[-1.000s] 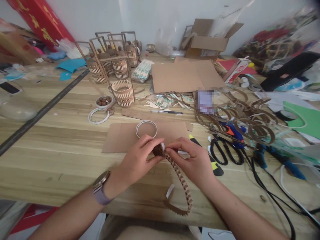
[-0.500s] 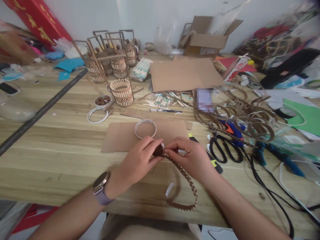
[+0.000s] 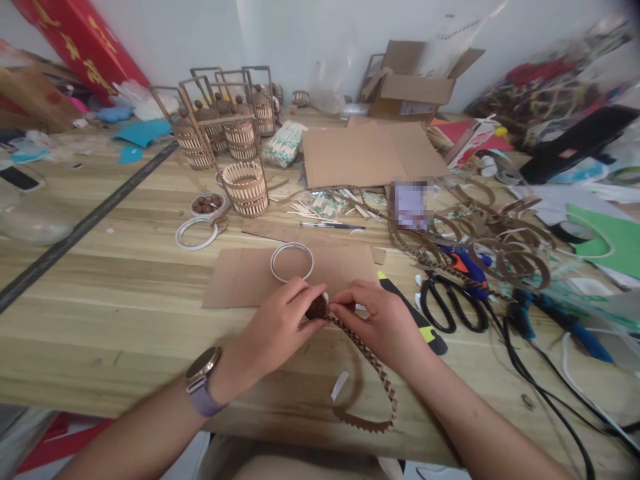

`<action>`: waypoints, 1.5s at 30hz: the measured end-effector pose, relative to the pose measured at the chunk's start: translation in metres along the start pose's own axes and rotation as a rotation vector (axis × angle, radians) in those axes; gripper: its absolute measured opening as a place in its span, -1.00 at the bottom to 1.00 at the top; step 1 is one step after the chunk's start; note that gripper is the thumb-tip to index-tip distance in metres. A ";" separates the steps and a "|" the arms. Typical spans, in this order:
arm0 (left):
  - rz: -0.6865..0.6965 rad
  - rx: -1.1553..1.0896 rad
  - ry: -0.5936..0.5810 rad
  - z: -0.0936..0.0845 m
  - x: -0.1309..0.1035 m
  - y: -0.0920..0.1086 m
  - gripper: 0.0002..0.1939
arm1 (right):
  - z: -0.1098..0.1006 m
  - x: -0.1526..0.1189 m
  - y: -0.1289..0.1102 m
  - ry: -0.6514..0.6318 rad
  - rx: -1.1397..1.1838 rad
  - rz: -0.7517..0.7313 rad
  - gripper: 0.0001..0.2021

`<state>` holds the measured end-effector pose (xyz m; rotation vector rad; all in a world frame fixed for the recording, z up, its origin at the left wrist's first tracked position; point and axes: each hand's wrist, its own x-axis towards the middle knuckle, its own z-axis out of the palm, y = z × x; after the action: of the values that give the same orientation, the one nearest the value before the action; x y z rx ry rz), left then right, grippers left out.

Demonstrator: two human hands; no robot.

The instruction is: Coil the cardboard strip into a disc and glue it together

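My left hand [image 3: 283, 327] pinches a small dark-brown coil [image 3: 317, 308] of rolled zigzag strip between thumb and fingers. From the coil a brown zigzag-edged strip [image 3: 373, 357] runs out and loops down onto the table. My right hand [image 3: 383, 323] is closed in a pinch at the coil's right side, where the strip leaves it; a bit of white shows there. Its fingertips cover the exact point of grip. A white ring [image 3: 292, 262] lies just beyond my hands on a flat cardboard piece [image 3: 240, 277]. Close to the strip's loop rests a small white paper scrap [image 3: 339, 385].
Black-handled scissors [image 3: 453, 305], a black-and-yellow cutter [image 3: 425, 327] and a blue glue gun [image 3: 467, 267] lie at right, among cables. Brown strips [image 3: 515, 247] are heaped behind them. Slatted baskets [image 3: 245, 189] with tall handles stand back left. A cardboard sheet [image 3: 350, 157] lies behind.
The whole view has shifted slightly. Both hands keep the same pinch at the coil, and the strip's loop looks almost unchanged.
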<state>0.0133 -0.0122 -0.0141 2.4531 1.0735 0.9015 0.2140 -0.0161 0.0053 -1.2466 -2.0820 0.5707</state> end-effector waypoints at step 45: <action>-0.095 0.031 -0.003 0.004 0.000 0.001 -0.62 | 0.003 -0.003 0.001 0.086 -0.195 -0.160 -0.87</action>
<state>0.0168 -0.0133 -0.0167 2.4044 1.2002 0.8582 0.2135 -0.0181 0.0013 -1.1735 -2.1797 0.2424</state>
